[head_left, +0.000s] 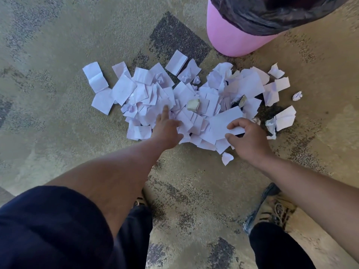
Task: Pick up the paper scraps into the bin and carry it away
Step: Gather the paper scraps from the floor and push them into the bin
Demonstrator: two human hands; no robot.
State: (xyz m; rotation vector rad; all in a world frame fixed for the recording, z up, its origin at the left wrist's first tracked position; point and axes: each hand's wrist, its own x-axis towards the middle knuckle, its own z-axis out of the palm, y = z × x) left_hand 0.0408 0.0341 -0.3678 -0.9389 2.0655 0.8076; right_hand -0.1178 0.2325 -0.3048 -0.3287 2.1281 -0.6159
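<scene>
A wide heap of white paper scraps, some flat and some crumpled, lies on the carpet. My left hand reaches into the near left of the heap with its fingers stretched out over the scraps. My right hand pinches a flat white scrap between thumb and curled fingers at the heap's near right edge. The pink bin, lined with a black bag, stands upright behind the heap at the upper right.
Patterned tan and grey carpet surrounds the heap. Stray scraps lie apart at the right and near my right wrist. My shoe stands at the lower right and my legs fill the bottom edge.
</scene>
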